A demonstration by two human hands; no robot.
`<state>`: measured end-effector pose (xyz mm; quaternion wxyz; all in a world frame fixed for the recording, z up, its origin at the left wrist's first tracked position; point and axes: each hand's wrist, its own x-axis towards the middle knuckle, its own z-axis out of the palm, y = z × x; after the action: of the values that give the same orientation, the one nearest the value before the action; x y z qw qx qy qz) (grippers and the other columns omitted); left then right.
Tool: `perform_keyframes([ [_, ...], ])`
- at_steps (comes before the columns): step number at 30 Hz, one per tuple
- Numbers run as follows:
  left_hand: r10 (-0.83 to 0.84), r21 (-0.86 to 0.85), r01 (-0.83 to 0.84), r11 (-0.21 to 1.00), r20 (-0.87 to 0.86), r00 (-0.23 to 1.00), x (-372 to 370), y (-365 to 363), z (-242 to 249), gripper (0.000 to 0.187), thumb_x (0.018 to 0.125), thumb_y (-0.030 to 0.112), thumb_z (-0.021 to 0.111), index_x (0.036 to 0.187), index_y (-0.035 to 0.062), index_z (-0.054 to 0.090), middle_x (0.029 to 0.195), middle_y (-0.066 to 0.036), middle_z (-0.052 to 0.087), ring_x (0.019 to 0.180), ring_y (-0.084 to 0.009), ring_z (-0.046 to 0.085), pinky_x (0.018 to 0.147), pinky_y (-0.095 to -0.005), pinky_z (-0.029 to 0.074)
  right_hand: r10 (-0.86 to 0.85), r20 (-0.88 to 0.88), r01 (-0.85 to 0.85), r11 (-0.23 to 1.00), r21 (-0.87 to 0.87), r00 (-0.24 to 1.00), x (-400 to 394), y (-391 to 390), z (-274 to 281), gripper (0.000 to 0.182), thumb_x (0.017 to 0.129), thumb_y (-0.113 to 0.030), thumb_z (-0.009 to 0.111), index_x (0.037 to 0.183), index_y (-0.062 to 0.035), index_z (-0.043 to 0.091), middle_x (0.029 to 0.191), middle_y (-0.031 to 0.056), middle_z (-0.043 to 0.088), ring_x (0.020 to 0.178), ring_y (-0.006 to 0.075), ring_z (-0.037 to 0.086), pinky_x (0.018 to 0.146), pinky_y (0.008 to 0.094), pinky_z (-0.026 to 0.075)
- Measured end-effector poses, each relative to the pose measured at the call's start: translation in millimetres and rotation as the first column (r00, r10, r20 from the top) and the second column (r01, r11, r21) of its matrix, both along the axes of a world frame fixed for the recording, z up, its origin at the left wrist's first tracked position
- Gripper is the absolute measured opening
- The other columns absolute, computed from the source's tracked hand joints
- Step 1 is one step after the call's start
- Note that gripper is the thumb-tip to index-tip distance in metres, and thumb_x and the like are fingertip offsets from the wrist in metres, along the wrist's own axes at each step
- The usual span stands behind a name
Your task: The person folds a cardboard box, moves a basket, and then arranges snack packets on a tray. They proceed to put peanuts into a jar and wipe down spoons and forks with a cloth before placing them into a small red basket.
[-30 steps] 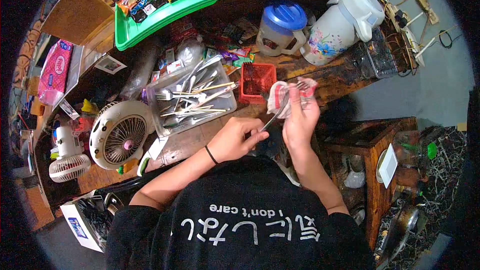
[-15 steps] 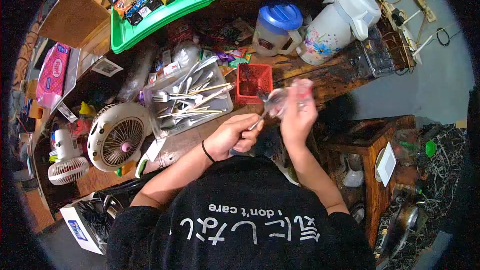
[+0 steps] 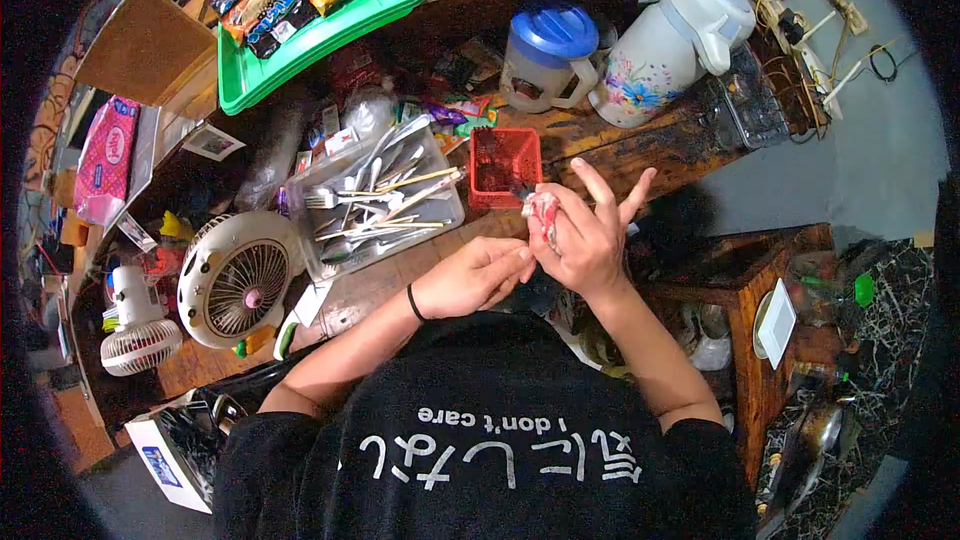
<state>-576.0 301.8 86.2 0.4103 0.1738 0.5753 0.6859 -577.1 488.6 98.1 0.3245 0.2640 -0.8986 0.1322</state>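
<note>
My left hand (image 3: 475,278), with a black band at the wrist, is closed in a pinch around a thin utensil whose handle is mostly hidden. My right hand (image 3: 585,240) presses a crumpled red and white cloth (image 3: 543,208) against the utensil, thumb and index finger bent, other fingers spread. Just beyond the hands stands a red plastic basket (image 3: 507,202). Left of it, a clear tray (image 3: 458,202) holds forks (image 3: 322,198), spoons and chopsticks (image 3: 420,178).
A pitcher with a blue lid (image 3: 555,32) and a flowered thermos (image 3: 660,60) stand behind the basket. Green trays (image 3: 235,90) with snack packs are at the upper left. A round fan (image 3: 240,280) and a smaller fan (image 3: 140,345) stand at left. A wooden stool (image 3: 760,280) is at right.
My right hand has turned and come down toward my left hand, with two fingers now spread. The cloth sits closer around the utensil, which was more visible before.
</note>
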Motion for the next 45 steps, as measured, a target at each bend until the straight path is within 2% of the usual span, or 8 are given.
perform_keyframes([
  [6, 0.028, -0.019, -0.028, 0.999, -0.016, 0.999, -6.4, 0.3, -7.4, 0.035, 0.102, 0.031, 0.038, 0.086, 0.0045, 0.054, 0.052, 0.006, 0.038, 0.042, -0.0049, 0.034, 0.041, -0.0211, 0.028, -0.144, -0.039, 0.127, 0.951, -0.280, 0.989, -25.1, 14.3, -6.5, 0.005, 0.079, -0.008, 0.066, 0.082, -0.0040, 0.063, 0.081, 0.0081, 0.062, 0.086, 0.0262, 0.062, 0.095, 0.0464, 0.041],
  [9, 0.068, 0.053, -0.076, 0.996, 0.152, 0.986, -5.3, -5.2, -5.2, 0.033, 0.102, 0.031, 0.040, 0.091, 0.0041, 0.055, 0.054, 0.005, 0.038, 0.042, -0.0055, 0.035, 0.041, -0.0201, 0.027, 0.045, 0.524, 0.500, 0.238, -0.833, 0.851, -29.1, 24.4, -2.1, 0.023, 0.097, -0.020, 0.051, 0.090, -0.0015, 0.063, 0.080, 0.0058, 0.065, 0.075, 0.0180, 0.063, 0.066, 0.0315, 0.052],
  [17, 0.282, 0.051, -0.287, 0.957, 0.086, 0.955, 0.0, 18.1, -28.4, 0.017, 0.097, 0.015, 0.052, 0.097, -0.0001, 0.060, 0.078, -0.003, 0.059, 0.070, -0.0107, 0.060, 0.054, -0.0236, 0.050, 0.776, 0.175, 0.670, -0.378, -0.639, 0.606, 5.0, -25.6, -18.0, 0.050, 0.096, -0.050, 0.043, 0.120, -0.0065, 0.050, 0.105, 0.0083, 0.063, 0.090, 0.0208, 0.064, 0.076, 0.0330, 0.053],
  [22, 0.336, -0.111, -0.354, 0.929, -0.154, 0.929, -0.9, 18.3, -28.2, 0.018, 0.092, 0.011, 0.057, 0.091, -0.0042, 0.068, 0.076, -0.005, 0.066, 0.064, -0.0110, 0.063, 0.059, -0.0251, 0.052, 0.662, 0.399, 0.526, 0.009, -0.851, 0.634, 11.1, -34.1, -27.1, 0.027, 0.093, -0.022, 0.060, 0.109, -0.0009, 0.055, 0.089, 0.0084, 0.065, 0.080, 0.0172, 0.065, 0.078, 0.0321, 0.054],
  [27, 0.125, -0.400, -0.298, 0.867, -0.404, 0.906, -7.5, 4.8, -11.2, 0.031, 0.090, 0.026, 0.063, 0.081, -0.0027, 0.071, 0.069, -0.005, 0.067, 0.060, -0.0083, 0.059, 0.059, -0.0274, 0.048, 0.531, 0.443, 0.555, -0.064, -0.830, 0.723, 1.6, -26.1, -10.9, 0.023, 0.092, -0.020, 0.062, 0.104, -0.0007, 0.056, 0.070, 0.0026, 0.056, 0.057, 0.0120, 0.058, 0.053, 0.0300, 0.054],
  [33, 0.335, 0.093, -0.388, 0.917, -0.705, 0.625, -24.9, -6.7, 2.0, 0.032, 0.090, 0.021, 0.064, 0.112, -0.0003, 0.059, 0.093, -0.004, 0.063, 0.090, -0.0114, 0.058, 0.079, -0.0269, 0.047, 0.720, 0.634, 0.482, 0.465, -0.742, 0.282, 24.6, -18.1, -13.8, 0.018, 0.093, -0.018, 0.060, 0.091, -0.0005, 0.059, 0.070, 0.0038, 0.059, 0.054, 0.0103, 0.056, 0.047, 0.0263, 0.046],
  [38, 0.298, 0.102, -0.296, 0.950, 0.000, 0.955, -19.5, -11.4, -6.3, 0.012, 0.088, 0.013, 0.067, 0.093, 0.0022, 0.064, 0.081, 0.002, 0.063, 0.075, -0.0051, 0.058, 0.067, -0.0218, 0.047, 0.759, 0.635, 0.455, 0.518, -0.724, 0.147, 30.8, -27.1, -16.5, 0.023, 0.092, -0.026, 0.063, 0.088, -0.0031, 0.059, 0.066, -0.0013, 0.056, 0.055, 0.0061, 0.053, 0.049, 0.0223, 0.043],
  [45, 0.484, 0.073, -0.486, 0.871, 0.044, 0.874, -45.0, -35.5, 10.0, 0.009, 0.085, 0.012, 0.069, 0.089, 0.0033, 0.066, 0.083, 0.001, 0.064, 0.075, -0.0050, 0.055, 0.069, -0.0209, 0.043, 0.777, 0.618, 0.473, 0.502, -0.725, 0.122, 36.8, -21.3, -18.1, 0.028, 0.093, -0.028, 0.061, 0.107, -0.0039, 0.060, 0.073, -0.0029, 0.056, 0.059, 0.0047, 0.053, 0.053, 0.0211, 0.044],
])
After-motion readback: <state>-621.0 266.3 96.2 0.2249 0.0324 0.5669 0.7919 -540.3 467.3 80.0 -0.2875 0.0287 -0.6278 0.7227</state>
